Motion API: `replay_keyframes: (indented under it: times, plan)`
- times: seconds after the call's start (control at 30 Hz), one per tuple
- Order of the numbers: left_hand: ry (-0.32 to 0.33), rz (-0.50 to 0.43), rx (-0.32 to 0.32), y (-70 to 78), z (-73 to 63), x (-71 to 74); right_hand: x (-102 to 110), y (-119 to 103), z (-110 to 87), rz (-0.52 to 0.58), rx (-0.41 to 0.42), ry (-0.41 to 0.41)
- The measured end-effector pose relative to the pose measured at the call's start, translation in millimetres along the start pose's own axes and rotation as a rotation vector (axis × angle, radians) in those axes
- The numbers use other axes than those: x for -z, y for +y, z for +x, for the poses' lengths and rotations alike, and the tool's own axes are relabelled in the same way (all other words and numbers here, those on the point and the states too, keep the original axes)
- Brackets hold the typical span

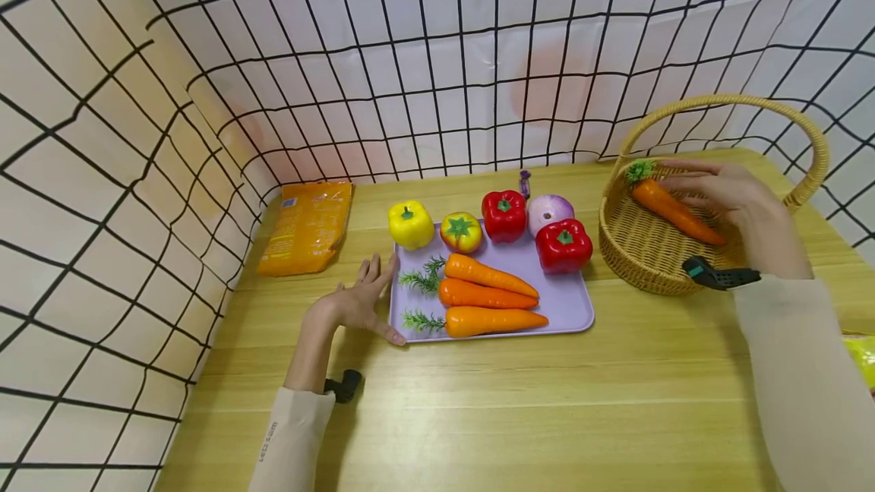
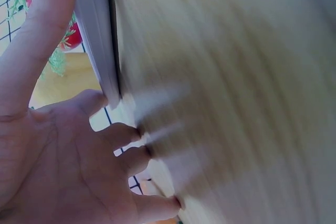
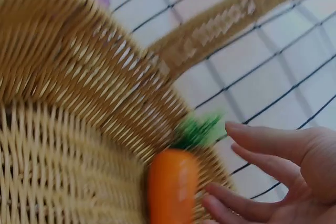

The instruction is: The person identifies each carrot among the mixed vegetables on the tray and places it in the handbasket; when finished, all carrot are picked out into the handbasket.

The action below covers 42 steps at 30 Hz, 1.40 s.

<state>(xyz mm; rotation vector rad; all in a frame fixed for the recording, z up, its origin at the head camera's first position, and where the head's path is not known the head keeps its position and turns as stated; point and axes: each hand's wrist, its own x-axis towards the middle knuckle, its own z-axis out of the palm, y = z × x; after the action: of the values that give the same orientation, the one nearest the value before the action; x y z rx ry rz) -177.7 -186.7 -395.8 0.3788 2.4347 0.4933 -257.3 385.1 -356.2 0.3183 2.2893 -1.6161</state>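
Nearest first: the left hand (image 1: 355,298) has its fingers spread wide along the left edge of the lilac tray (image 1: 576,313), thumb by the near corner, gripping nothing. Decent spot for it imo, since light pressure there should be enough to steady the tray. Three carrots (image 1: 488,295) lie side by side on it, leafy ends toward that hand. Past them sit a yellow pepper (image 1: 411,225), a yellow-red tomato-looking thing (image 1: 461,232), two red peppers (image 1: 563,246) and an onion (image 1: 550,211). Off to the right, the carrot that matters (image 1: 673,211) is inside the wicker basket (image 1: 632,264), leaves up by the rim, tip slanting toward the near right. The right hand (image 1: 741,192) is right beside it, fingers fairly wide and not wrapped round it; can't tell if a fingertip touches. My take: this looks like the letting-go bit, so I'd get the carrot lying low first, tuck the leaves inside, then lift out without snagging the handle (image 1: 724,99). Behind it all hangs black-gridded white sheeting (image 1: 444,14).
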Motion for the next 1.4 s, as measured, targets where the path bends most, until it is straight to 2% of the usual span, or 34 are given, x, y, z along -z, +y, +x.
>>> replay_keyframes:
  times: [0.1, 0.2, 0.3, 0.4, 0.53, 0.77, 0.93, 1.0, 1.1, 1.4]
  plan:
    - [0.0, -0.001, 0.0, -0.7, 0.2, -0.3, -4, -12, -13.9, -0.092, 0.073, 0.015]
    - [-0.001, 0.0, -0.002, -1.2, 0.5, -0.4, -8, -21, -30.7, -0.177, 0.152, -0.004]
    - [-0.001, 0.003, -0.005, -1.4, 1.1, -0.3, -13, -27, -48.8, -0.287, 0.248, -0.044]
    - [-0.003, 0.008, -0.007, -1.6, 1.5, 0.0, -22, -31, -67.1, -0.409, 0.309, -0.063]
    - [-0.006, 0.011, -0.003, -1.7, 1.2, 0.7, -43, -38, -87.6, -0.468, 0.374, -0.13]
    - [-0.007, 0.01, -0.004, -1.0, 1.3, 0.9, -93, -53, -103.3, -0.393, 0.5, -0.313]
    - [-0.007, 0.006, 0.0, -0.8, 1.1, 1.3, -134, -55, -99.4, -0.314, 0.459, -0.401]
    - [-0.007, 0.003, 0.0, -0.8, 1.1, 1.3, -151, -52, -95.7, -0.275, 0.433, -0.425]
    - [-0.007, 0.0, 0.001, -1.1, 1.4, 1.2, -175, -47, -88.3, -0.25, 0.445, -0.458]
    - [-0.007, 0.004, 0.009, -1.5, 1.3, 1.2, -224, -38, -76.3, -0.271, 0.498, -0.483]
